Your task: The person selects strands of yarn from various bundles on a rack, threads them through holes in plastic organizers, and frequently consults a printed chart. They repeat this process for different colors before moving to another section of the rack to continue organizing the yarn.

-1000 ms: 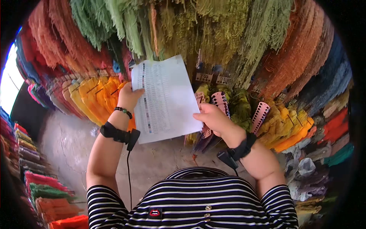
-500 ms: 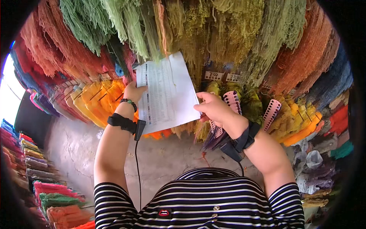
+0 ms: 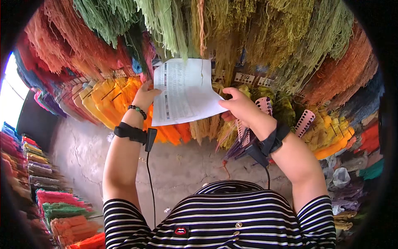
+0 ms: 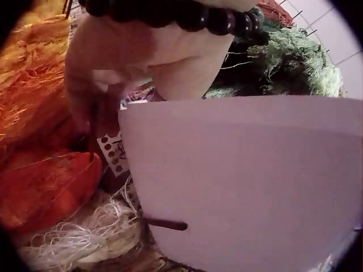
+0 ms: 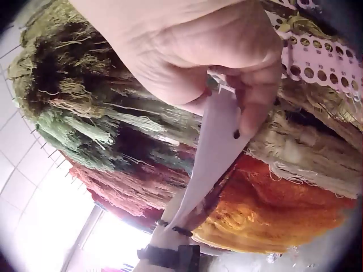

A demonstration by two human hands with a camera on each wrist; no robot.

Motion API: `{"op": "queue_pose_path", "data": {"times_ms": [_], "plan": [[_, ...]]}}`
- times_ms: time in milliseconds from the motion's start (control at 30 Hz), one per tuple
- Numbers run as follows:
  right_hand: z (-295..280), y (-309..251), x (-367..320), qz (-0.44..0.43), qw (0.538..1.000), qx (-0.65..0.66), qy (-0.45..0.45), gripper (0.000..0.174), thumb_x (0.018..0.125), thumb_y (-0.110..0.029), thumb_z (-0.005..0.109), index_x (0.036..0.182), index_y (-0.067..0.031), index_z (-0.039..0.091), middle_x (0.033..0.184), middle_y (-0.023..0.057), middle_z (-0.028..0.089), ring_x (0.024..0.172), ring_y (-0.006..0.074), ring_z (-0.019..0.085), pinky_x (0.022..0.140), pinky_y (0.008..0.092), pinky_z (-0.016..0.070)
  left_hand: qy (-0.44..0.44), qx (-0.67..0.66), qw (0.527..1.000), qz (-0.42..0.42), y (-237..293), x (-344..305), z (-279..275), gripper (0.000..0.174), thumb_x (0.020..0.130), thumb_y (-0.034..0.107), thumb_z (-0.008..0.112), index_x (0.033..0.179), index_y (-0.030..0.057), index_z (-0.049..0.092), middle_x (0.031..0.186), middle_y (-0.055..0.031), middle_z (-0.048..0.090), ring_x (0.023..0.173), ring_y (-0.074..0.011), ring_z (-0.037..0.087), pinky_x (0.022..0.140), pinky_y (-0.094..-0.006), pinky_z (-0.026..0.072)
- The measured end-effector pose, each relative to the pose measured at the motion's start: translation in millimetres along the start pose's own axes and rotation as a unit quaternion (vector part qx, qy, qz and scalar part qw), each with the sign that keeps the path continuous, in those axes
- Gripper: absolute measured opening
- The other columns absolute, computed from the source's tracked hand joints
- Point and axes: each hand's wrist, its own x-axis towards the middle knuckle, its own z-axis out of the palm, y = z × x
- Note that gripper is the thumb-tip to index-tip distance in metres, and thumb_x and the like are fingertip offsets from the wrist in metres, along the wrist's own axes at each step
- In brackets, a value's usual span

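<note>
Lower edge of the paper (image 3: pixel 182 93) has risen, mid-frame.
My left hand (image 3: pixel 144 98) and right hand (image 3: pixel 245 109) pinch its sides.

I have one white printed paper (image 3: pixel 186 93), which shows rows of small print and, close to its left edge, a narrow column of darker marks, while the right part looks plain. It is raised in the air, bent in a soft curve, between my left hand (image 3: pixel 145 97) at the left edge and my right hand (image 3: pixel 243 107), which pinches it at the near right corner.
</note>
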Motion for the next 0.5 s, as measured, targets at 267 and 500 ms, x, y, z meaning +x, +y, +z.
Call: {"op": "queue_pose_path", "data": {"times_ms": [267,500], "plan": [[-13,-3,-21,-0.065,0.992,-0.112,0.009,0.059,0.093,-0.025,0.062,0.139,-0.0012,0.035,0.108,0.0165,0.063,0.078,0.0174,0.064,0.063,0.0293,0.0541,0.055,-0.042,0.997,-0.027,6,-30,4,0.062,0.090,0.019,0.060,0.144,0.0043,0.035,0.123,-0.0106,0.057,0.108,-0.0174,0.055,0.087,-0.0318,0.0451],[-50,-6,-95,-0.193,0.964,-0.178,0.044,0.034,0.094,-0.014,0.057,0.125,-0.0013,0.055,0.116,0.0094,0.062,0.093,0.0160,0.064,0.077,0.0251,0.0510,0.134,-0.075,0.987,0.053,21,-102,-24,0.045,0.096,0.019,0.049,0.140,0.0077,0.043,0.134,-0.0096,0.053,0.121,-0.0201,0.052,0.098,-0.0328,0.0405]]}}
